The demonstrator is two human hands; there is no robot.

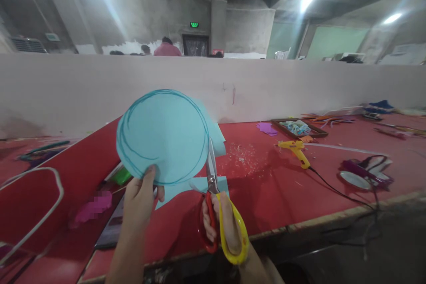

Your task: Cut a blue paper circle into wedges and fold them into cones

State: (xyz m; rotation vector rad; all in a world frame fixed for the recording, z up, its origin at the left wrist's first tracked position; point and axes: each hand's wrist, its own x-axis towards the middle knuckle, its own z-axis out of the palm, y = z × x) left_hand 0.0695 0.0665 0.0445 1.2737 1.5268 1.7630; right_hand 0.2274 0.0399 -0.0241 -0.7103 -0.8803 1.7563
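Observation:
My left hand (pixel 141 197) pinches the lower edge of a light blue paper sheet (pixel 163 135) with a circle drawn on it, holding it up above the red table (pixel 266 186). My right hand (pixel 221 224) is closed in the red and yellow handles of a pair of scissors (pixel 213 182). The scissor blades point up along the right edge of the drawn circle, at the paper. Offcuts of the same blue paper (pixel 199 186) hang or lie just below the blades.
A yellow glue gun (pixel 296 148) with a black cord lies right of centre. A shallow tray of small items (pixel 297 128), purple paper scraps (pixel 268 128) and a purple-rimmed object (pixel 364 173) sit further right. A white partition wall (pixel 299 88) backs the table. A person in pink is beyond it.

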